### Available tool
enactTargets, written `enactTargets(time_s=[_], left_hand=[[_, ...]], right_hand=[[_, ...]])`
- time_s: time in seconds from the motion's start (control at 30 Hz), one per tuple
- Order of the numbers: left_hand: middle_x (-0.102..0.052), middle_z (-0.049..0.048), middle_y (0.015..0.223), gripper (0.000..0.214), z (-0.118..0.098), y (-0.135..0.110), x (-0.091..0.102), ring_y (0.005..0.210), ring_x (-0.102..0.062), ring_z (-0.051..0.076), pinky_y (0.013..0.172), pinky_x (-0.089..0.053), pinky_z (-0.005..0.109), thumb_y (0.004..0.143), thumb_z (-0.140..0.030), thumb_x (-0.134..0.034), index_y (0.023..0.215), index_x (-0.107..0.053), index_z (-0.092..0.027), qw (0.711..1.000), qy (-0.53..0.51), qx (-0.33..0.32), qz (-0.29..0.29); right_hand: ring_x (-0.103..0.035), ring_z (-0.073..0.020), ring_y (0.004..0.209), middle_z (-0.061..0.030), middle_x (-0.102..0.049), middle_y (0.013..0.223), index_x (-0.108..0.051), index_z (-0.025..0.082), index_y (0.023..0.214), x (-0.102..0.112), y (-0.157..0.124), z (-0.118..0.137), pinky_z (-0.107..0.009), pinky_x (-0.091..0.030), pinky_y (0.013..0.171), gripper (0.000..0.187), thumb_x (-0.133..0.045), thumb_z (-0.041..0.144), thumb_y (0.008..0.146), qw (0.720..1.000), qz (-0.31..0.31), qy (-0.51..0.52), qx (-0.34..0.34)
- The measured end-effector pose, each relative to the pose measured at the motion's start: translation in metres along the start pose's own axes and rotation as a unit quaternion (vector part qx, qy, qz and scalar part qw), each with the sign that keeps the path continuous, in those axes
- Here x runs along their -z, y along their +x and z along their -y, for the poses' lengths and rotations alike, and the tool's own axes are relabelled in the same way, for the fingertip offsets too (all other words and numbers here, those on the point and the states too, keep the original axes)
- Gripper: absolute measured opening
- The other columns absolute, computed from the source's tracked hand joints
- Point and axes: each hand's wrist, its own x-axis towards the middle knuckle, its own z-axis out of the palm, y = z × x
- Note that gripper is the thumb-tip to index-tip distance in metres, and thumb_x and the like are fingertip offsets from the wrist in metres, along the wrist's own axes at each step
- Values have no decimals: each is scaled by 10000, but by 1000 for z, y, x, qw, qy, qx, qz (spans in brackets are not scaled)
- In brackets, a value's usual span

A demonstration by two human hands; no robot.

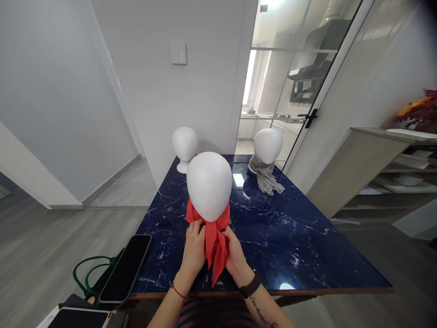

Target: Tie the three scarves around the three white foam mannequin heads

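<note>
In front of me on the table stands a white foam mannequin head (209,184). A red scarf (215,248) is wrapped around its neck, gathered under the chin, with two loose ends hanging down in front. On the left side of the gathered part, my left hand (195,244) is closed on the cloth. My right hand (235,251) grips the scarf from the other side, its fingertips partly behind the fabric. The head's base is hidden by the scarf and my hands.
The dark blue marbled table (283,241) bears a bare foam head (185,145) at the back left and another foam head (268,145) with a grey scarf (266,176) at the back right. A black phone (127,266) lies at the left edge. Shelves (392,182) stand right.
</note>
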Motion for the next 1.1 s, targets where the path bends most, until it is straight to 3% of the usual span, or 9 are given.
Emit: enactTargets(time_s=[0.17, 0.3, 0.5, 0.63, 0.73, 0.87, 1.1], left_hand=[[-574, 93, 1097, 336, 0, 2, -1, 1110, -459, 251, 962, -366, 472, 875, -117, -396, 1178, -522, -189, 999, -38, -3, 18], [-593, 89, 1044, 309, 2, 4, -3, 1024, -522, 230, 981, -357, 478, 871, -117, -374, 1127, -536, -177, 999, -46, -1, 15], [-610, 9, 847, 274, 6, 10, -2, 847, -576, 169, 1045, -286, 482, 890, -151, -369, 1087, -551, -207, 998, -54, -18, 19], [-596, 47, 1001, 303, 8, 8, -3, 989, -542, 195, 1037, -303, 482, 879, -158, -384, 1146, -518, -206, 998, -66, -11, 11], [-537, 74, 1167, 317, 6, 5, -4, 1115, -475, 222, 1002, -354, 457, 878, -176, -413, 1178, -503, -223, 996, -79, 44, 3], [-511, 83, 1206, 317, 6, 4, -5, 1129, -466, 232, 951, -405, 421, 877, -185, -439, 1179, -519, -238, 989, -111, 92, -13], [-579, 55, 1070, 350, 9, 7, -3, 1083, -456, 234, 1001, -333, 502, 897, -187, -382, 1206, -532, -257, 996, -79, 27, 26]], right_hand=[[-623, -145, 700, -4, -708, 828, -682, 197, 893, 4, 2, -4, -257, -493, 693, 250, -675, 216, 644, 993, 9, -108, 44], [-639, -172, 797, -13, -705, 910, -647, 230, 1018, 2, 2, 0, -282, -497, 732, 388, -724, 216, 639, 991, 40, -116, 51], [-633, -153, 633, -32, -711, 825, -677, 180, 880, -1, 3, 4, -271, -499, 642, 307, -765, 214, 587, 991, 48, -126, 11], [-643, -161, 664, -38, -713, 844, -676, 178, 891, -1, 5, 4, -268, -502, 649, 334, -776, 208, 573, 992, 42, -118, 26], [-643, -163, 671, -39, -714, 827, -672, 180, 895, 1, 4, 3, -260, -499, 627, 328, -776, 233, 588, 993, 29, -111, 34], [-620, -137, 590, -29, -711, 794, -663, 182, 909, 4, 3, 2, -247, -491, 583, 333, -778, 235, 601, 994, 19, -106, 30], [-622, -133, 623, -5, -712, 822, -661, 236, 957, 1, 1, 3, -241, -500, 600, 447, -802, 198, 535, 996, 8, -85, 19]])
